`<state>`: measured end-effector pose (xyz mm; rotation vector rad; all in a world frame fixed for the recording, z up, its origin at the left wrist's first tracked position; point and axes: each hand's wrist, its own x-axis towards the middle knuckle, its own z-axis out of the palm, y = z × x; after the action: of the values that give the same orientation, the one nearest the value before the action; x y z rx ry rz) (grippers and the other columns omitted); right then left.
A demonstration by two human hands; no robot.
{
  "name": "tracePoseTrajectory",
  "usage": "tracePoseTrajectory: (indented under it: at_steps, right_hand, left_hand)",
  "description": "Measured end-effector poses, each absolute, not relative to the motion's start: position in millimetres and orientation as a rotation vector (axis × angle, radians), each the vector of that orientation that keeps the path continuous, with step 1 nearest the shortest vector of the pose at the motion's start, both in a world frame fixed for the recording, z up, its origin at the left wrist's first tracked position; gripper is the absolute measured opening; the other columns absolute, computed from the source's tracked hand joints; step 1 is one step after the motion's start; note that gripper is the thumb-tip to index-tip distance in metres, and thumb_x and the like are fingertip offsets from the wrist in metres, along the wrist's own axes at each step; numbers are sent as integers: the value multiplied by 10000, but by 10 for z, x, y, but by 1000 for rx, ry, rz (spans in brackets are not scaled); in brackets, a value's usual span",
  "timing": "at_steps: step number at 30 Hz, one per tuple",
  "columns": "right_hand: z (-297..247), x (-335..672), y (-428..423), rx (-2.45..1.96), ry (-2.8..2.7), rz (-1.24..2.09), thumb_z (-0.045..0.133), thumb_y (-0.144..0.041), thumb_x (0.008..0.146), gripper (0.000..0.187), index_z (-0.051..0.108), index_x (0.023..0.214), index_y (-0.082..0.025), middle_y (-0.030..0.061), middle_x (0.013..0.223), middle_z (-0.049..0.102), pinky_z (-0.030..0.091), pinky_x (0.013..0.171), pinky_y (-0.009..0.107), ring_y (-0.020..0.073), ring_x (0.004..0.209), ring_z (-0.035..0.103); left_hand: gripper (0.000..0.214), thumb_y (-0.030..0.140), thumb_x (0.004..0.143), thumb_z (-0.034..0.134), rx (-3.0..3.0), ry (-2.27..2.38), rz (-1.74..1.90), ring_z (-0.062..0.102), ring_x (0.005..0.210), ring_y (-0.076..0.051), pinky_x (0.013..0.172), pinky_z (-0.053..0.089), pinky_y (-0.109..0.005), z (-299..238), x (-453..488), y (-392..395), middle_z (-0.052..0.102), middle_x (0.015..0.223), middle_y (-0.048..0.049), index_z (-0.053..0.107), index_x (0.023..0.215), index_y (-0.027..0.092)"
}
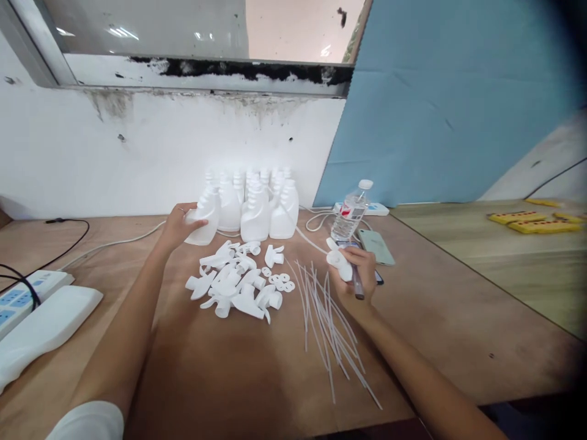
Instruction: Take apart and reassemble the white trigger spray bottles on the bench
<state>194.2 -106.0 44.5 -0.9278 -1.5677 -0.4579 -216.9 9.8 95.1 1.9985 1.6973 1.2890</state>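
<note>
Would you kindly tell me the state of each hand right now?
Left hand: closed on a white bottle.
Right hand: closed, holding a white spray head and what looks like a pen.

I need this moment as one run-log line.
left hand: holds white bottle | right hand: holds white trigger head | table: loose trigger heads, thin tubes

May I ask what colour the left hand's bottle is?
The bottle is white, as the head view shows.
</note>
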Motion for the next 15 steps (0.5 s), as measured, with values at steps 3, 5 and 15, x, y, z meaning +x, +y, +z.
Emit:
tracePoseTrajectory:
  at_steps: [3,5,15]
  right_hand:
    - [455,1938,-1068,-915,-1569,-422,700,-158,739,330,592,1047,-201,66,991,604,466,793,431,231,891,578]
    - [456,1935,-1064,-924,-1560,-403,703,-161,739,335,591,1052,-200,69,996,604,468,800,436,234,899,580]
    - [408,1902,-1072,-922,-1620,-296,695,-177,751,301,604,1038,-196,83,984,617,484,783,427,242,887,595]
  left_hand:
    - [541,424,721,664,1931,1608,1349,493,1167,-260,1023,364,-388,677,-2085,336,535,1245,-91,552,1196,191]
    - [545,416,753,632,1855,1473,1370,513,1142,-243,996,393,-369,565,-2003,389,542,1242,-88,502,1231,189]
    - [714,312,761,652,1797,1427,1335,431,1233,-273,1051,342,-411,251,-1806,442,407,1390,-149,354,1393,162]
